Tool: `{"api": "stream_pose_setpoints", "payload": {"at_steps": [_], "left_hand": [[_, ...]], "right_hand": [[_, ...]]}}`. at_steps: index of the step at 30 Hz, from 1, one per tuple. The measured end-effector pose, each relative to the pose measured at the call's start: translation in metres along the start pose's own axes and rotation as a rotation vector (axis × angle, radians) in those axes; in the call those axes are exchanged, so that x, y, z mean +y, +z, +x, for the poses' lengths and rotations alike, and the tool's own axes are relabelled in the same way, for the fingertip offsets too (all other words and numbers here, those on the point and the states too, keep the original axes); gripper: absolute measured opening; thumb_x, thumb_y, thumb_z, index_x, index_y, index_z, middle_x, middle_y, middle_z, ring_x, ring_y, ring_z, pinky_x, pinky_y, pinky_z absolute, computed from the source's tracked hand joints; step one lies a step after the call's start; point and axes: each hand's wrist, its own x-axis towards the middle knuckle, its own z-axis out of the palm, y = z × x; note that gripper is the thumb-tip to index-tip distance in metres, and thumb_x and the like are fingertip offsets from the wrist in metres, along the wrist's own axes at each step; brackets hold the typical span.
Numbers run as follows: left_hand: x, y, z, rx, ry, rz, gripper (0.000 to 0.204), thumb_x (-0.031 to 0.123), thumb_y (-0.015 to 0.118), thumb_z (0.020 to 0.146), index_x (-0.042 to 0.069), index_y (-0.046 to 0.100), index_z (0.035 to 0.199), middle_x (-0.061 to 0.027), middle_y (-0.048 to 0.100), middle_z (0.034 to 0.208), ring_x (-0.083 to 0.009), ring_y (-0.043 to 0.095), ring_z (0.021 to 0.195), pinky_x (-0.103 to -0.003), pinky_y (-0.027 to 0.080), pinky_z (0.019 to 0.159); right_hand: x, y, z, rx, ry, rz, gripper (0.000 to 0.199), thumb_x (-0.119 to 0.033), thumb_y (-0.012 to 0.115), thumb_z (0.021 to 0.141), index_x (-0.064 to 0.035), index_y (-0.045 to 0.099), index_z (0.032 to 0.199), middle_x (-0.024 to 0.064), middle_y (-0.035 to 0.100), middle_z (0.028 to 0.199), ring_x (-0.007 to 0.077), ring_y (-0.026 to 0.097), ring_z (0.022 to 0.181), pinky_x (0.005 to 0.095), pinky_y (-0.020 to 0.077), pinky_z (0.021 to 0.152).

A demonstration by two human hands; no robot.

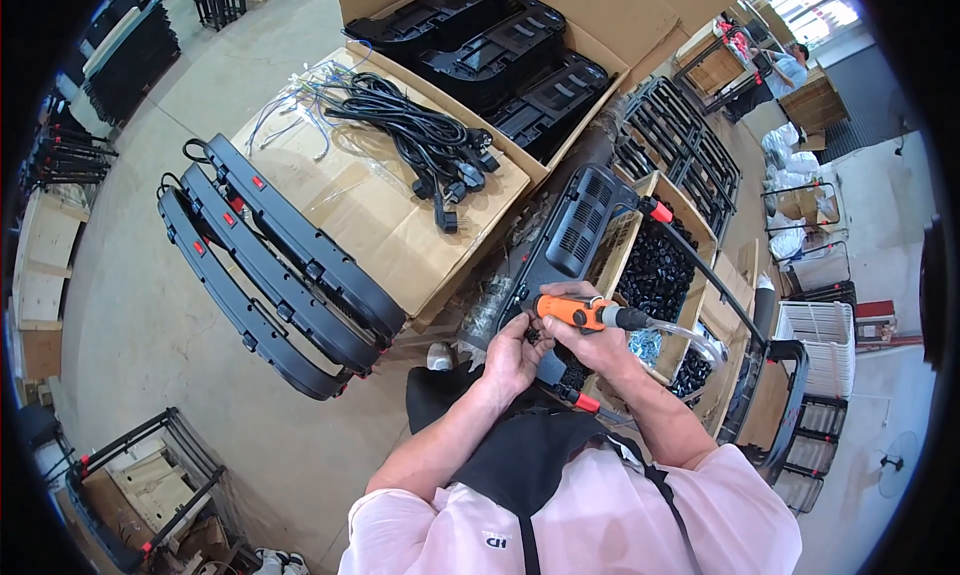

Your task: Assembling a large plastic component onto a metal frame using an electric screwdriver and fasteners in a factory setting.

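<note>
In my right hand (592, 347) is an orange and black air screwdriver (572, 312), a clear hose (685, 329) running from its rear end. Its tip points left, toward the edge of a black plastic housing (583, 220) with vent slots. My left hand (512, 360) is by that same edge, fingertips pinched together near the tool's tip; whatever they hold is too small or hidden to make out. A black tube frame with a red joint (660, 212) extends from the housing toward the right.
Wooden bins hold black plastic parts (665, 270) and silvery screws (645, 348). On a cardboard-topped stack (340, 180) lie black power cords (405, 125); several curved black covers (290, 265) with red switches stand against its left end. Behind is an open carton (420, 50) of black housings. Another person (790, 73) is far right.
</note>
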Motion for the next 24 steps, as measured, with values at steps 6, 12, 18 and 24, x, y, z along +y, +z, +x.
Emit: {"api": "stream_pose_setpoints", "payload": {"at_steps": [6,12,18,24], "left_hand": [[0.0,0.003,-0.005,-0.011,-0.004,0.103,0.03,0.022,0.045,0.112,0.003,0.062,0.129,-0.0085,0.067,0.122,-0.02,0.066,0.112,-0.039,0.056,0.1],[0.007,0.007,-0.004,0.002,-0.011,0.179,0.032,0.022,0.044,0.113,0.001,0.06,0.132,-0.0088,0.067,0.116,-0.0232,0.067,0.107,-0.04,0.058,0.097],[0.0,0.033,0.002,0.055,-0.051,0.313,0.036,0.025,0.041,0.115,-0.001,0.056,0.136,-0.014,0.066,0.12,-0.0293,0.068,0.112,-0.042,0.057,0.101],[-0.05,0.076,0.044,-0.116,-0.206,0.353,0.043,0.033,0.038,0.116,-0.002,0.054,0.134,-0.0158,0.061,0.133,-0.03,0.059,0.128,-0.045,0.043,0.117]], "right_hand": [[0.007,0.006,0.0,-0.029,0.008,0.013,0.044,-0.002,0.078,0.089,0.0011,0.061,0.129,0.0163,0.067,0.133,0.0193,0.069,0.113,0.0336,0.0586,0.096],[-0.024,-0.017,-0.019,0.189,0.044,0.158,0.058,-0.003,0.079,0.088,-0.0011,0.054,0.14,0.0155,0.068,0.133,0.0228,0.066,0.121,0.0384,0.0548,0.105],[-0.031,-0.077,-0.107,0.6,0.208,0.473,0.064,-0.007,0.081,0.08,0.0009,0.056,0.138,0.0161,0.073,0.125,0.0233,0.071,0.11,0.0373,0.0581,0.098],[0.004,-0.056,-0.237,1.05,0.337,0.656,0.066,-0.012,0.084,0.08,-0.0004,0.055,0.138,0.0217,0.072,0.123,0.0274,0.071,0.113,0.0414,0.0558,0.1]]}}
